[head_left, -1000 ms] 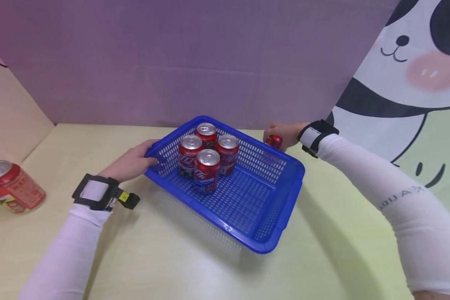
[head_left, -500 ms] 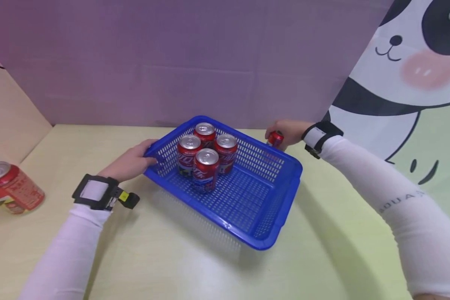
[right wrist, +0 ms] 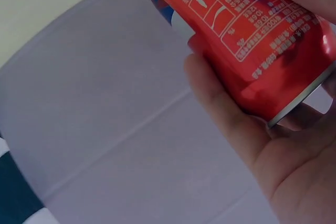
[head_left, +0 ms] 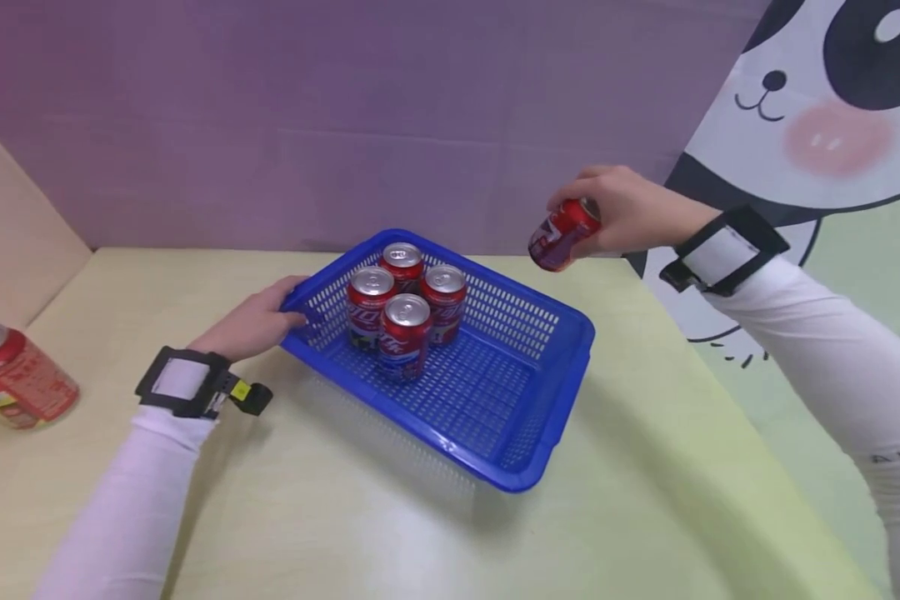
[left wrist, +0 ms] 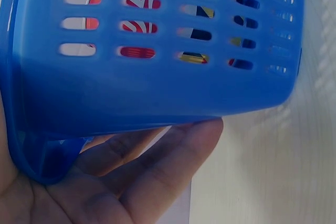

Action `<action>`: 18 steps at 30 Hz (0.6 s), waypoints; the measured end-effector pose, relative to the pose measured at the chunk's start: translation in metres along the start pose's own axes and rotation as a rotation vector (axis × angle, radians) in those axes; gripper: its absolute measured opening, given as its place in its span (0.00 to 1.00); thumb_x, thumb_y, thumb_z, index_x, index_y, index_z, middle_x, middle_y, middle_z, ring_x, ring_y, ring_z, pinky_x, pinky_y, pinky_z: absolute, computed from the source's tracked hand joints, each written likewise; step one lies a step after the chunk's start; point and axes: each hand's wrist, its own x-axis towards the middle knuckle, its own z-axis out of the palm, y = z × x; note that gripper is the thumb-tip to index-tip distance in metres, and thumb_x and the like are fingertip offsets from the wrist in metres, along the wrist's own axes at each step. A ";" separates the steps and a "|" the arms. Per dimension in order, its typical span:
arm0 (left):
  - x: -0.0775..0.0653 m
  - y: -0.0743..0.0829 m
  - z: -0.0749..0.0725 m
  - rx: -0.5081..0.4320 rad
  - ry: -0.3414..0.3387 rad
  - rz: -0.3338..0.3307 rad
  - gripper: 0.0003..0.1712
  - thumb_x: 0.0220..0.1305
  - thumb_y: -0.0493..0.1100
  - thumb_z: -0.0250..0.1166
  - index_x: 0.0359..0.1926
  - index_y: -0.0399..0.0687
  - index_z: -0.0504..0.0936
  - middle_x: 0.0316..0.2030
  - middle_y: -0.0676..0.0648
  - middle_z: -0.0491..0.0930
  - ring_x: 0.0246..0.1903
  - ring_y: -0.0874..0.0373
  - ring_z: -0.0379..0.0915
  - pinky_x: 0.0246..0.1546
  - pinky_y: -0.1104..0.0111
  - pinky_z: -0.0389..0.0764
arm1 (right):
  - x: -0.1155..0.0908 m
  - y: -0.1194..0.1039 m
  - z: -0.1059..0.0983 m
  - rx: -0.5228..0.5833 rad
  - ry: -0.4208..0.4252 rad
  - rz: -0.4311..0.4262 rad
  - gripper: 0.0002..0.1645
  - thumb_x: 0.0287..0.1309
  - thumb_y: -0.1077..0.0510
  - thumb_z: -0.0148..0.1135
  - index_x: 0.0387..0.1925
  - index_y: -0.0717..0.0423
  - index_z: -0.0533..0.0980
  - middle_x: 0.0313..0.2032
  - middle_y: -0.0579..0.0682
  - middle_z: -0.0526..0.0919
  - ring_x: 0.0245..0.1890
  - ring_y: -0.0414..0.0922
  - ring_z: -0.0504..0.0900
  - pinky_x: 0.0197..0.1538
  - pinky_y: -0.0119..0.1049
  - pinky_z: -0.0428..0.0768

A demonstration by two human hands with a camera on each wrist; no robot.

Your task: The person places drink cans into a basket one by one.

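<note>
In the head view my left hand (head_left: 249,325) grips the left corner of a blue plastic basket (head_left: 480,404), thumb over its rim. The left wrist view shows its fingers (left wrist: 168,166) under the basket's outer side. Several red soda cans (head_left: 405,342) stand upright, bunched in the basket's left half. My right hand (head_left: 630,212) holds another red soda can (head_left: 564,235) in the air, tilted, beyond the basket's right back side. In the right wrist view, fingers and thumb wrap this can (right wrist: 252,40), and its printed label faces the camera.
One more red soda can (head_left: 22,379) stands on the pale table (head_left: 270,517) at the far left. Behind the table hangs a purple cloth wall (head_left: 390,125). A panda picture (head_left: 832,133) covers the wall at the right.
My right hand has lifted the soda can up from behind the basket's right back side. The left hand keeps its grip on the basket. The whole view has shifted slightly.
</note>
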 end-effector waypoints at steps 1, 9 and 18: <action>0.000 -0.001 0.000 0.004 0.002 0.000 0.36 0.71 0.38 0.50 0.75 0.33 0.48 0.66 0.25 0.60 0.63 0.31 0.59 0.62 0.38 0.60 | 0.000 -0.007 -0.002 0.003 0.006 -0.016 0.35 0.47 0.59 0.78 0.59 0.57 0.76 0.50 0.58 0.74 0.50 0.55 0.74 0.45 0.52 0.83; -0.002 -0.003 -0.003 0.010 0.006 -0.005 0.36 0.72 0.38 0.50 0.75 0.33 0.47 0.66 0.25 0.60 0.63 0.31 0.59 0.62 0.38 0.59 | 0.009 -0.058 0.017 0.060 -0.110 -0.134 0.33 0.46 0.52 0.79 0.55 0.54 0.77 0.45 0.48 0.80 0.43 0.44 0.80 0.39 0.37 0.84; -0.001 -0.007 -0.003 -0.002 0.015 -0.017 0.36 0.72 0.38 0.50 0.75 0.34 0.48 0.65 0.26 0.61 0.63 0.31 0.60 0.61 0.38 0.60 | 0.037 -0.087 0.054 0.002 -0.300 -0.025 0.35 0.43 0.51 0.81 0.53 0.57 0.77 0.41 0.48 0.83 0.38 0.44 0.83 0.40 0.38 0.84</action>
